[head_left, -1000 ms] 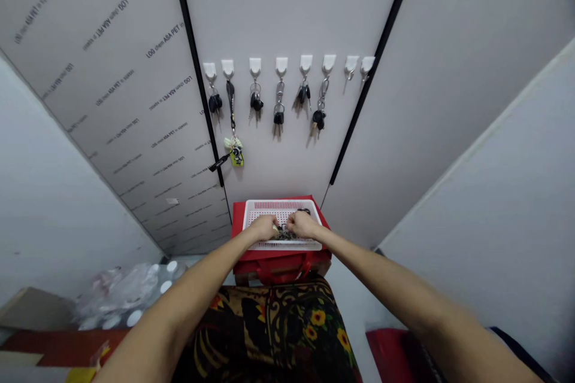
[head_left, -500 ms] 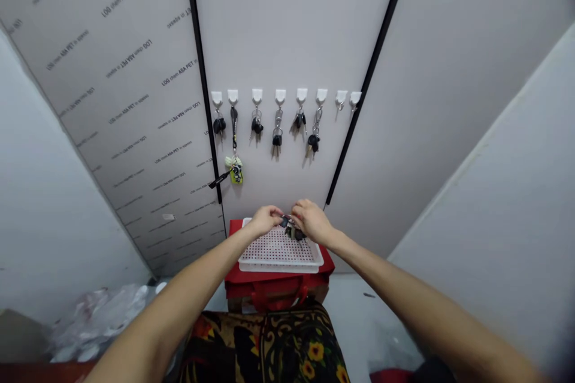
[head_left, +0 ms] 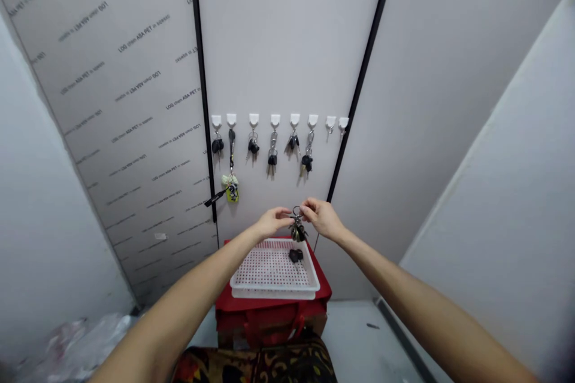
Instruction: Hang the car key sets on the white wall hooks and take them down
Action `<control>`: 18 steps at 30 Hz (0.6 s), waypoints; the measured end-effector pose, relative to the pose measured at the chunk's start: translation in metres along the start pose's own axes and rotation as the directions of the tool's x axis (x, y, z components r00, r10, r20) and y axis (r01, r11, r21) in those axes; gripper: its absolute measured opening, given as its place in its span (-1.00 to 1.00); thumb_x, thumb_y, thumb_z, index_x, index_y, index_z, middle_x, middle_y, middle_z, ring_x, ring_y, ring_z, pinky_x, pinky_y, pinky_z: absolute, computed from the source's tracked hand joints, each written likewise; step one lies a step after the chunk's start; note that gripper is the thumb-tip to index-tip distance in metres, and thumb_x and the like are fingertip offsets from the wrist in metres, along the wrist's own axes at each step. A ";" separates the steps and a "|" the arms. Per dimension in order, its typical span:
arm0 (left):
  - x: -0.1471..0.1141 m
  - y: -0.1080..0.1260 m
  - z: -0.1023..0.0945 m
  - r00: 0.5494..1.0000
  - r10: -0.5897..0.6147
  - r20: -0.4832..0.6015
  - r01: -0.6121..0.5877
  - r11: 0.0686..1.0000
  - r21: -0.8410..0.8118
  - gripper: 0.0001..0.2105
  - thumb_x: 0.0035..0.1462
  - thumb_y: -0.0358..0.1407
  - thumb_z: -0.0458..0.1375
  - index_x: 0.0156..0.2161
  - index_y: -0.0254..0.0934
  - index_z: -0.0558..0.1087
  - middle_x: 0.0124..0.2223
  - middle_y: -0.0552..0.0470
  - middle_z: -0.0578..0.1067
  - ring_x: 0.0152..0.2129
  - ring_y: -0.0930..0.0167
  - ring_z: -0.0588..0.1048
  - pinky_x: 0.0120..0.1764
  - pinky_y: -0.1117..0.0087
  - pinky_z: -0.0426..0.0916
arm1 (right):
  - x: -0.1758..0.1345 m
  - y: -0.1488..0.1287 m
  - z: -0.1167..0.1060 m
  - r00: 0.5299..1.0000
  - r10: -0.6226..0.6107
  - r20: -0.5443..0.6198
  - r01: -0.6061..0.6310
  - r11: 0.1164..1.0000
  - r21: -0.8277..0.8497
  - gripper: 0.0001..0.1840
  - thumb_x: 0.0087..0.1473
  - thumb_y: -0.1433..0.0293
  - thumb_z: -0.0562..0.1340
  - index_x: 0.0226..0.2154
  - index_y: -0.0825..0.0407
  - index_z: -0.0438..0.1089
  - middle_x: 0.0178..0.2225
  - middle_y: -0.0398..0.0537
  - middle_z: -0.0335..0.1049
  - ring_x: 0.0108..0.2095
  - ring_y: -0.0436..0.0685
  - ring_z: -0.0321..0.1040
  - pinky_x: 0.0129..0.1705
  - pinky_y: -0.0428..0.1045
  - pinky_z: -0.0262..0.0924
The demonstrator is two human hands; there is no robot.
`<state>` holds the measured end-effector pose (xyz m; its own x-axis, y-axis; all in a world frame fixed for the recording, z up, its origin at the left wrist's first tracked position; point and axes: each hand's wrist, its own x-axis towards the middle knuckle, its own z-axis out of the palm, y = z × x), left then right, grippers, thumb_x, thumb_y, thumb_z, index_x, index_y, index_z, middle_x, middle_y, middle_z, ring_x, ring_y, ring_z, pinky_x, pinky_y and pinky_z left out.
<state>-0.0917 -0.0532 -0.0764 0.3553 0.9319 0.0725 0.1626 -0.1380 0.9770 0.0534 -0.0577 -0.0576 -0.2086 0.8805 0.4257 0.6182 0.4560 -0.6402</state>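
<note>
A bunch of keys (head_left: 297,231) on a metal ring hangs between my hands, above the far right part of a white perforated basket (head_left: 245,294). My right hand (head_left: 323,217) pinches the ring between thumb and fingers. From the other side my left hand (head_left: 272,222) has thumb and fingertips closed at the top of the same bunch. Inside the basket, near its right wall, lie black-headed keys (head_left: 295,255). On the wall ahead, white hooks (head_left: 275,120) form a row, and several carry keys, such as this bunch (head_left: 272,158).
The basket stands on a red bag (head_left: 269,317) close to the wall. A yellow-green keychain charm (head_left: 232,192) hangs on the left of the row. Two hooks at the right, including this one (head_left: 330,122), carry no keys. Clear plastic (head_left: 72,350) lies at lower left.
My hands have lifted the bunch of keys up from the basket, bringing its ring into sight. Black-headed keys now show in the basket. The view has shifted, so hooks and basket appear lower.
</note>
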 end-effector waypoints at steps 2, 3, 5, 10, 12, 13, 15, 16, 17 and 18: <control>0.012 0.010 0.009 0.996 0.090 -0.021 -0.090 0.996 0.010 -0.77 -0.18 -0.47 0.01 -0.29 -0.41 0.28 -0.31 -0.05 0.39 -0.41 0.55 0.33 -0.28 0.47 0.18 | 0.010 -0.002 -0.014 0.997 0.041 -0.065 -0.035 0.995 0.091 -0.84 -0.19 0.35 -0.01 -0.63 0.09 0.16 -0.69 -0.18 0.21 -0.65 -0.08 0.17 -0.55 -0.14 0.08; 0.020 0.017 0.013 0.990 0.129 -0.051 -0.128 0.992 0.020 -0.78 -0.17 -0.48 -0.01 -0.30 -0.41 0.29 -0.30 -0.05 0.39 -0.41 0.55 0.33 -0.27 0.47 0.19 | 0.017 -0.004 -0.023 0.993 0.063 -0.104 -0.048 0.989 0.143 -0.85 -0.20 0.35 0.00 -0.63 0.09 0.16 -0.68 -0.18 0.21 -0.65 -0.09 0.18 -0.56 -0.14 0.10; 0.035 0.035 0.020 0.973 0.205 -0.101 -0.202 0.978 0.046 -0.78 -0.15 -0.48 -0.03 -0.30 -0.41 0.30 -0.29 -0.06 0.38 -0.41 0.54 0.33 -0.27 0.45 0.20 | 0.032 -0.007 -0.042 0.978 0.098 -0.186 -0.050 0.968 0.246 -0.86 -0.21 0.35 0.01 -0.62 0.09 0.15 -0.65 -0.17 0.22 -0.65 -0.09 0.19 -0.56 -0.14 0.13; 0.067 0.083 0.034 0.936 0.333 -0.115 -0.317 0.939 0.133 -0.71 -0.20 -0.49 0.01 -0.24 -0.41 0.28 -0.23 -0.09 0.35 -0.39 0.52 0.32 -0.26 0.45 0.20 | 0.075 -0.017 -0.086 0.911 0.161 -0.379 0.007 0.915 0.404 -0.91 -0.23 0.40 0.05 -0.63 0.10 0.14 -0.64 -0.18 0.22 -0.67 -0.12 0.18 -0.58 -0.14 0.16; 0.074 0.095 0.039 0.933 0.336 -0.127 -0.314 0.935 0.163 -0.67 -0.20 -0.49 0.01 -0.21 -0.40 0.25 -0.21 -0.10 0.33 -0.41 0.52 0.32 -0.29 0.45 0.21 | 0.092 -0.019 -0.099 0.884 0.184 -0.429 0.022 0.901 0.433 -0.92 -0.22 0.43 0.05 -0.63 0.10 0.14 -0.66 -0.19 0.20 -0.69 -0.14 0.17 -0.60 -0.16 0.16; 0.076 0.099 0.040 0.933 0.334 -0.133 -0.309 0.935 0.174 -0.66 -0.20 -0.48 0.01 -0.19 -0.39 0.24 -0.20 -0.10 0.32 -0.43 0.52 0.32 -0.31 0.45 0.22 | 0.099 -0.019 -0.104 0.874 0.196 -0.445 0.025 0.895 0.445 -0.92 -0.21 0.44 0.04 -0.64 0.11 0.13 -0.67 -0.20 0.19 -0.70 -0.15 0.15 -0.62 -0.17 0.16; 0.080 0.101 0.041 0.937 0.320 -0.143 -0.291 0.938 0.189 -0.64 -0.20 -0.46 0.01 -0.17 -0.37 0.22 -0.19 -0.10 0.31 -0.44 0.53 0.32 -0.33 0.46 0.23 | 0.113 -0.019 -0.111 0.859 0.221 -0.462 0.023 0.885 0.465 -0.91 -0.19 0.47 0.04 -0.65 0.11 0.12 -0.69 -0.22 0.17 -0.72 -0.16 0.13 -0.65 -0.18 0.15; 0.081 0.100 0.041 0.939 0.312 -0.146 -0.282 0.939 0.195 -0.64 -0.20 -0.46 0.01 -0.17 -0.36 0.22 -0.19 -0.09 0.31 -0.45 0.53 0.31 -0.34 0.47 0.23 | 0.119 -0.019 -0.113 0.854 0.234 -0.464 0.017 0.880 0.474 -0.90 -0.19 0.48 0.03 -0.65 0.11 0.11 -0.70 -0.22 0.16 -0.73 -0.17 0.12 -0.67 -0.19 0.14; 0.082 0.098 0.040 0.941 0.304 -0.148 -0.273 0.941 0.200 -0.63 -0.20 -0.45 0.01 -0.17 -0.35 0.23 -0.19 -0.09 0.30 -0.44 0.53 0.31 -0.35 0.48 0.23 | 0.125 -0.018 -0.115 0.850 0.246 -0.465 0.009 0.876 0.482 -0.89 -0.18 0.49 0.03 -0.66 0.12 0.11 -0.71 -0.23 0.15 -0.74 -0.17 0.11 -0.68 -0.20 0.13; 0.083 0.095 0.038 0.943 0.297 -0.151 -0.265 0.943 0.203 -0.63 -0.20 -0.44 0.01 -0.17 -0.35 0.23 -0.19 -0.09 0.30 -0.44 0.53 0.31 -0.35 0.48 0.23 | 0.129 -0.018 -0.115 0.848 0.258 -0.463 0.000 0.873 0.487 -0.88 -0.17 0.51 0.03 -0.67 0.12 0.10 -0.72 -0.24 0.14 -0.75 -0.18 0.10 -0.70 -0.20 0.12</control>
<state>-0.0118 -0.0023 0.0152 0.2439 0.8882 0.3894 0.2462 -0.4451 0.8610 0.1028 0.0331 0.0828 0.3331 0.8042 0.4922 0.1709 0.4619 -0.8703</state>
